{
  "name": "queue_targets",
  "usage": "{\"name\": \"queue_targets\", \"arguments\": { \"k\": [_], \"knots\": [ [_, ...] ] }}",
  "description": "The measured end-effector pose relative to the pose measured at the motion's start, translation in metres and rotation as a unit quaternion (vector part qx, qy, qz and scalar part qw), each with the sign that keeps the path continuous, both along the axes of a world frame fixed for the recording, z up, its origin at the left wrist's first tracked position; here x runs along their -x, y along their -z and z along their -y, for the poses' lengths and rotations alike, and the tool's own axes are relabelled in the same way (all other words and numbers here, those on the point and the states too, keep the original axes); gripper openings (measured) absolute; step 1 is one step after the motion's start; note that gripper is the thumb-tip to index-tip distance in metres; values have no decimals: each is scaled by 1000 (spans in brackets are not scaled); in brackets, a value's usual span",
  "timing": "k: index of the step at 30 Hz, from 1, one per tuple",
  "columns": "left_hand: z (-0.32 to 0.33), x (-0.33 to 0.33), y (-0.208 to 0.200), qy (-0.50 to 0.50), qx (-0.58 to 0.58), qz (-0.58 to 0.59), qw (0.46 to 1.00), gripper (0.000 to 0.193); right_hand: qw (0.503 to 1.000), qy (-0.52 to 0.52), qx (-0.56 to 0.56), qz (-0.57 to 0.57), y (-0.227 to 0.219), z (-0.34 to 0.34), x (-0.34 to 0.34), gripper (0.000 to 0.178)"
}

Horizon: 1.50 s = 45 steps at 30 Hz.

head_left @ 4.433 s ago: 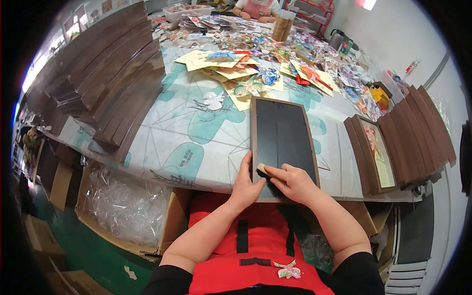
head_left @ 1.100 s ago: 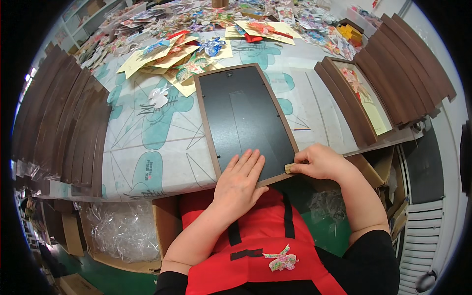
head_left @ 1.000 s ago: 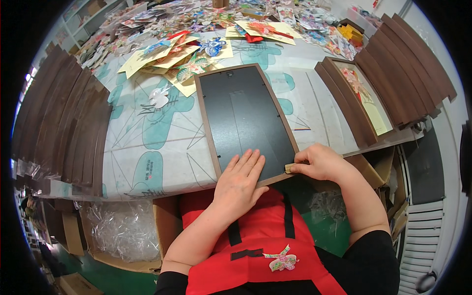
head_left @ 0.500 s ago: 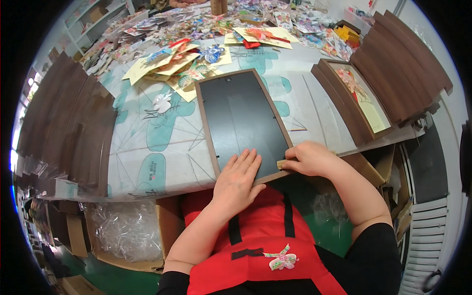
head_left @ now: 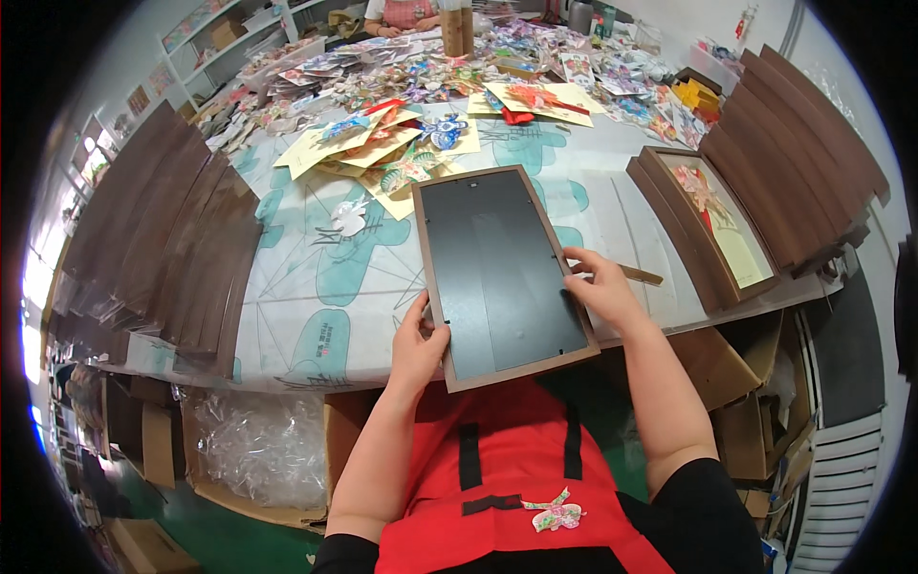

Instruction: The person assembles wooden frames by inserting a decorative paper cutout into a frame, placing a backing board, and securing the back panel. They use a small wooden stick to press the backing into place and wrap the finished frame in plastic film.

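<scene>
A brown picture frame [head_left: 451, 374] lies back side up before me, its black backing board [head_left: 497, 277] showing with small dark tabs along the edges. My left hand [head_left: 418, 346] grips its left side, thumb at the rim and fingers partly hidden. The right side is in my right hand [head_left: 601, 287], thumb and fingers at the edge. The frame's near end sticks out past the table edge. A short flat wooden strip [head_left: 642, 275] shows just beyond my right hand, seemingly on the table. A white cutout shape [head_left: 350, 217] lies left of the frame.
Brown frames stand stacked at left [head_left: 158, 239] and right [head_left: 794, 163]; one framed craft [head_left: 717, 225] faces up. Yellow cards [head_left: 335, 143] with colourful ornaments lie ahead, before heaped small packets. A co-worker [head_left: 406, 14] sits across. Below the table, a carton [head_left: 258, 445] holds clear plastic wrap.
My left hand has left the backing for the frame's left side. My right hand has moved up from the lower right corner, letting go of the wooden piece. The view has shifted.
</scene>
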<state>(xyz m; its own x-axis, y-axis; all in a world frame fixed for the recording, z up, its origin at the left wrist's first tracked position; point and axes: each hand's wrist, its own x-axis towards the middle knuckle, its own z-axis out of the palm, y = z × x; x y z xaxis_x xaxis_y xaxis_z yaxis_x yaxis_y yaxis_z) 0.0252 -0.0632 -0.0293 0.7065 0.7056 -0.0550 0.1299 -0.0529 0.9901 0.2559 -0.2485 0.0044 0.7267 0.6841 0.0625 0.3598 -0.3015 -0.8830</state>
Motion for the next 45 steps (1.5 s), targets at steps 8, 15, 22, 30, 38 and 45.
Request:
{"name": "queue_targets", "arguments": {
  "k": [8,15,22,30,38,45],
  "knots": [
    [-2,-14,-11,-26,23,-18,999,67,996,55,-44,-60,15,-34,-15,45],
    [-9,-18,-24,10,81,-6,997,74,985,91,-120,-89,32,-45,-17,50],
    [-16,-21,-12,18,69,6,997,80,986,102,-89,-101,22,-45,-11,53],
    [-14,-25,-18,33,57,10,998,83,991,68,-75,-93,25,-40,-15,54],
    [13,7,-7,22,54,15,998,63,974,-40,-91,-205,12,27,35,81],
    [13,10,9,5,-17,27,999,60,969,-25,-85,-230,-8,35,69,87]
  ]
}}
